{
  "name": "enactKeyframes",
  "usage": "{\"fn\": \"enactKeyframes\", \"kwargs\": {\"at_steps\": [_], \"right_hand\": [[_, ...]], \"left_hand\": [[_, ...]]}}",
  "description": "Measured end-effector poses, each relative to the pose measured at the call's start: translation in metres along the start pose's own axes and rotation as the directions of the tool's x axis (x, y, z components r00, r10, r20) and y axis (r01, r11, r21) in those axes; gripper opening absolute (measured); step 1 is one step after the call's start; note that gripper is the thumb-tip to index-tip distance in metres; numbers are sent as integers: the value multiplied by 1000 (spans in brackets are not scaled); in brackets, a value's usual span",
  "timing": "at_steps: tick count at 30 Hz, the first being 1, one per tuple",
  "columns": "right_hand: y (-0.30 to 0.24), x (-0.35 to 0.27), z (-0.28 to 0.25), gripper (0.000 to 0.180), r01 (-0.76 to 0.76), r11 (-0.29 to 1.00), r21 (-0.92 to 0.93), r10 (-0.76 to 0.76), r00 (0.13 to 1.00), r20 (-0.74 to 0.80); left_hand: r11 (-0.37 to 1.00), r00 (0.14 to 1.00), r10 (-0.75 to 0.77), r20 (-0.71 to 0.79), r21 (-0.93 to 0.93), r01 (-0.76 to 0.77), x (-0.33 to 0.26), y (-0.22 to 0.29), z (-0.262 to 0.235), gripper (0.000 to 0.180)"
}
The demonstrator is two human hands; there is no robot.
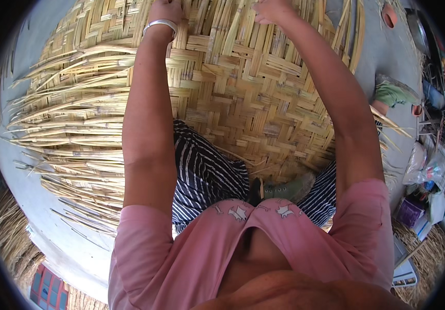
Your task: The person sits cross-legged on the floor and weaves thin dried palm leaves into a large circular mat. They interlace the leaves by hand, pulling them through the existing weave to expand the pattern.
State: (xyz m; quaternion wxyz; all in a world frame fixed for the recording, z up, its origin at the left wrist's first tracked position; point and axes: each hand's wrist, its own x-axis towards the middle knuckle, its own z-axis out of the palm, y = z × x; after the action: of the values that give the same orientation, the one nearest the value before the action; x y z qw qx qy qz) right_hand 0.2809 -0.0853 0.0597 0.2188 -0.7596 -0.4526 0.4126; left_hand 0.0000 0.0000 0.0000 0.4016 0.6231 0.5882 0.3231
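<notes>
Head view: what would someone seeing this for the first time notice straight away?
The big woven mat of pale bamboo strips fills the upper middle, its loose strip ends fanning out on the left over the grey floor. Both arms stretch up to its far edge, the left hand with a silver bangle at the wrist and the right hand beside it, both on the strips. Near the bottom sit a pink shirt and striped trousers.

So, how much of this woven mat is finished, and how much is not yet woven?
The middle of the bamboo mat already looks woven into a tight criss-cross pattern. In hand: the left hand and right hand both rest on strips at the far edge, though the picture cuts off the fingers. Left to do: the loose strips fan out unwoven along the mat's left side, and a few stick out at the right.
</notes>
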Motion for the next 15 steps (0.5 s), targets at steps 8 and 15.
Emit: {"fn": "enactKeyframes", "kwargs": {"at_steps": [8,15], "right_hand": [[6,-22,25,23,86,830,-551,-248,942,-225],[7,-23,34,29,263,823,-503,-426,872,-242]], "left_hand": [[967,987,-157,-20,-204,150,-25,48,-5,23],[919,973,-233,0,-328,220,-12,33,-10,19]]}}
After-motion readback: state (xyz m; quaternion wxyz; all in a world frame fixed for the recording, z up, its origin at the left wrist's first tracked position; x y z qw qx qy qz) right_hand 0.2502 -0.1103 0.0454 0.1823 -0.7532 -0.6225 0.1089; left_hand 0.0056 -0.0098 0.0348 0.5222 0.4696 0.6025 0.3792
